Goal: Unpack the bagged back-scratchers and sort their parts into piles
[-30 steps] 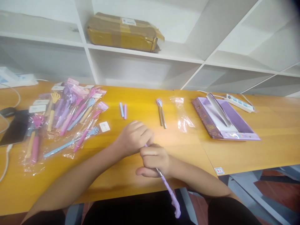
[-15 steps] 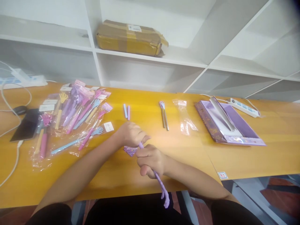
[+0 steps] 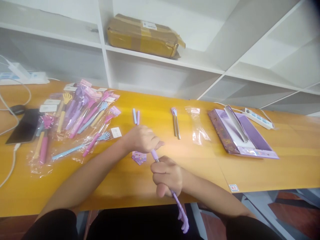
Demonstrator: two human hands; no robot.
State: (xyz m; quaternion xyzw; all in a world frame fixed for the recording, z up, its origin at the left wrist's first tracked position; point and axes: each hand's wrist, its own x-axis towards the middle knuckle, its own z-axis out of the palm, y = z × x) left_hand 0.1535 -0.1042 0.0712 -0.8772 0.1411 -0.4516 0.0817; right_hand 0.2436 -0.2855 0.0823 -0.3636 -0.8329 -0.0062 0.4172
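Observation:
Both my hands grip one purple back scratcher over the front of the yellow table. My left hand is closed round its purple handle end. My right hand is closed round its shaft, and the hand-shaped claw end hangs past the table edge toward me. A small purple card lies on the table just under my left hand.
A pile of bagged back scratchers lies at the left, beside a dark phone. Two small caps, two metal scratchers, an empty clear bag and a purple box lie further back. A taped parcel sits on the shelf.
My hands have drawn apart along the scratcher, the right one moving toward me. The purple card beneath my left hand has come into sight.

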